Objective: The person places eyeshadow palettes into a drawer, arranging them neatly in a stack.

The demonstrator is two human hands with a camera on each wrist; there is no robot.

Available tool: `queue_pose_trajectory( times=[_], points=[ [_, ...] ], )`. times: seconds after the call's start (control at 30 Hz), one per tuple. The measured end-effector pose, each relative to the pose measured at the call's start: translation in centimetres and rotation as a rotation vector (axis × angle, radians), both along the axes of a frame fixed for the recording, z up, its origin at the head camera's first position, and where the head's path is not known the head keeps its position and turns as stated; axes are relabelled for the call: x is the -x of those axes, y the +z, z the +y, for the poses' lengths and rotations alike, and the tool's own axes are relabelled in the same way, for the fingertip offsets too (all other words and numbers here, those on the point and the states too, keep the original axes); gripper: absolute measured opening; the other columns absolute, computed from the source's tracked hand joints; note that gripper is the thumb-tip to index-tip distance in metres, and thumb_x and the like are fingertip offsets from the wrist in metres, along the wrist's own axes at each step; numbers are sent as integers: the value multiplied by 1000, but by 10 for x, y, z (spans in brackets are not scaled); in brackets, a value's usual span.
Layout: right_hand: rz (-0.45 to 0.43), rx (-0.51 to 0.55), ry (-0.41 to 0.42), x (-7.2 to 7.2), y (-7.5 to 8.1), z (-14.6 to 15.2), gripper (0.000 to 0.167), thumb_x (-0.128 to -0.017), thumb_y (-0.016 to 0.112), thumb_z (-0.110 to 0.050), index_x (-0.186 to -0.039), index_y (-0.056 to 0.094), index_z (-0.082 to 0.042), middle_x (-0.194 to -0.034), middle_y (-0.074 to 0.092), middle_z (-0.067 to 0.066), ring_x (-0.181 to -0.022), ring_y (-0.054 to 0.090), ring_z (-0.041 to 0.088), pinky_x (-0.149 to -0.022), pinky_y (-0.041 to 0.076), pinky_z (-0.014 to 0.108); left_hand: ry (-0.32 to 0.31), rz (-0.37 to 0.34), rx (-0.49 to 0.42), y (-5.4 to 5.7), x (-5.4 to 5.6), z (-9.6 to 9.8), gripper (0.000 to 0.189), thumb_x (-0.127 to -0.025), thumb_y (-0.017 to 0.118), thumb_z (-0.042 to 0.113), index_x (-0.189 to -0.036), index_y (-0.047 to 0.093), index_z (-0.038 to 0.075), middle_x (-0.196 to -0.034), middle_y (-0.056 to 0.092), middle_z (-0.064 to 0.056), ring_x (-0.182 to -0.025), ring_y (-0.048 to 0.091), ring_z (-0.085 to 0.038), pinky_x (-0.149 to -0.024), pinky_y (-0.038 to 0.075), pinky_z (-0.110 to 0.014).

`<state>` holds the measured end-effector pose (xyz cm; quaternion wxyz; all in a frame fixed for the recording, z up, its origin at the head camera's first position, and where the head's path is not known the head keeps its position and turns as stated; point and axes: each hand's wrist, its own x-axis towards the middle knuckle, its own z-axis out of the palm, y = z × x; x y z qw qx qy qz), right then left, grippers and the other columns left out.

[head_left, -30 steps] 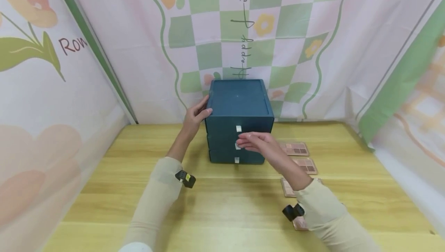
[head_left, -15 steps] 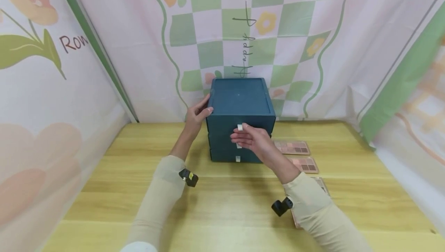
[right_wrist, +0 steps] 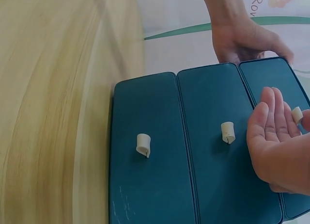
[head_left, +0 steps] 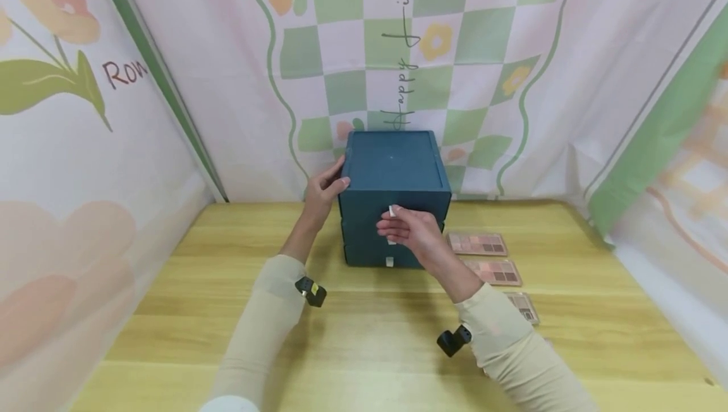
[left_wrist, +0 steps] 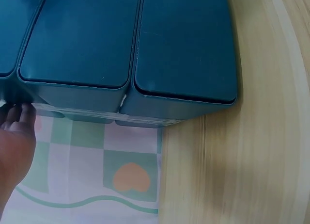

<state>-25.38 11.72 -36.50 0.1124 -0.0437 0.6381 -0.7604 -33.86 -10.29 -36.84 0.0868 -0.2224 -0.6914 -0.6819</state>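
Note:
A dark teal cabinet (head_left: 392, 159) with three stacked drawers stands against the back curtain, all its drawers closed. My left hand (head_left: 320, 196) rests on its left side, fingers extended along the wall and thumb over the top edge. In the left wrist view, the fingertips of that hand (left_wrist: 17, 132) touch the cabinet's side. My right hand (head_left: 418, 232) is at the front, pinching the white pull tab (right_wrist: 297, 115) of the top drawer by thumb and index finger. Its other fingers extend past the middle drawer's tab (right_wrist: 228, 132). The bottom drawer's tab (right_wrist: 143, 144) shows fully.
Makeup palettes lie in a column on the wooden table (head_left: 364, 349) right of the cabinet: a far one (head_left: 476, 244), a second (head_left: 495, 272) and a nearer one (head_left: 523, 308) partly behind my right sleeve (head_left: 506, 330). A printed curtain (head_left: 483, 39) closes off the back.
My right hand has moved slightly up and left from near the middle tab to the top drawer's tab, and pinches it. My left hand has stayed on the cabinet's side.

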Motion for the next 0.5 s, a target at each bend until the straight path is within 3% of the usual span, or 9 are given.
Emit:
queue_pose_trajectory(
  times=[0.3, 0.5],
  points=[
    [25, -34, -13, 0, -3, 1, 28, -106, 50, -22, -103, 70, -2, -77, 75, -10, -78, 73, 4, -79, 59, 19, -19, 12, -24, -2, -2, 3, 60, -100, 53, 15, -155, 36, 0, -166, 31, -20, -156, 29, -30, -124, 31, -51],
    [45, -40, 4, 0, -3, 4, 27, -106, 50, -19, -96, 71, -6, -76, 75, -9, -77, 73, 5, -78, 60, 19, -1, 6, -31, 0, -5, 5, 59, -100, 54, 14, -155, 37, 0, -166, 31, -19, -156, 31, -28, -124, 32, -49]
  ],
)
